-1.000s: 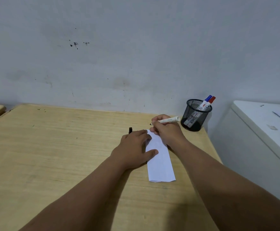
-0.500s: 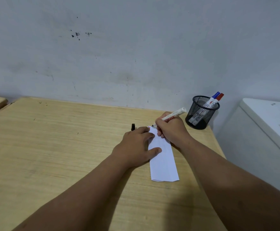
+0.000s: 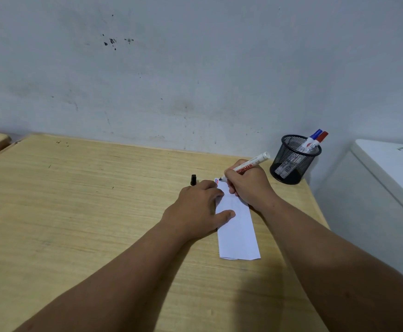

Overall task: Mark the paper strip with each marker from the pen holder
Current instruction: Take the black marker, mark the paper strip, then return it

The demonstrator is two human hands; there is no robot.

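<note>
Now the marker [image 3: 248,165] tip is touching the far end of the paper strip [image 3: 237,226], lower than before. The right hand [image 3: 248,185] is gripping the marker, while the left hand [image 3: 199,207] is pressing flat on the strip's left edge on the worktop [image 3: 75,212].

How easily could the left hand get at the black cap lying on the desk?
Probably easily: the black cap lies bare just beyond the left hand, nothing between. But that hand pins the paper strip, so it must let go first.
</note>
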